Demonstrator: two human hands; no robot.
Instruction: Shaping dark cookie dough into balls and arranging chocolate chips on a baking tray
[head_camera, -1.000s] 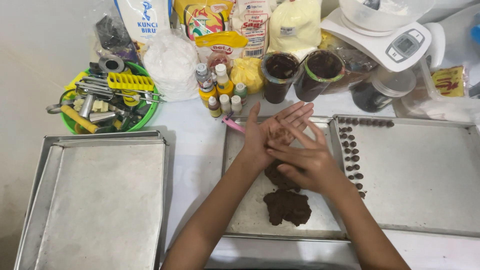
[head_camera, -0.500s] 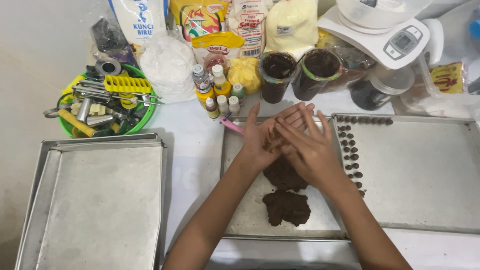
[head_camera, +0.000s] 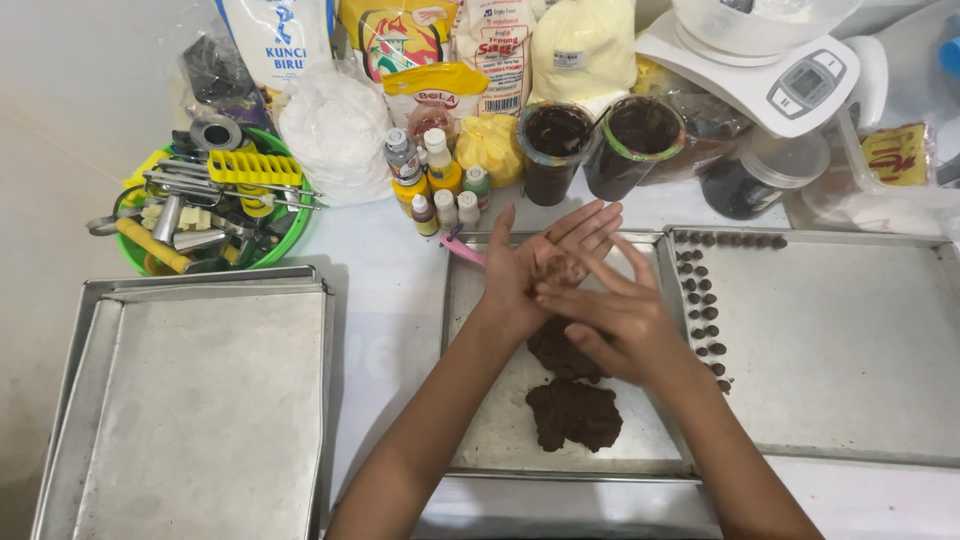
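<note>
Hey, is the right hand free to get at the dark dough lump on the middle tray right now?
Probably yes. The dough lump lies uncovered on the middle tray, just below the right hand, with nothing between them. That hand is pressed against the left hand, rolling a small dough piece, so it would need to let go first.

place: home baking kitchen | evidence: baking trays (head_camera: 190, 420), kitchen scale (head_camera: 770, 70), flour bags (head_camera: 580, 45)
</note>
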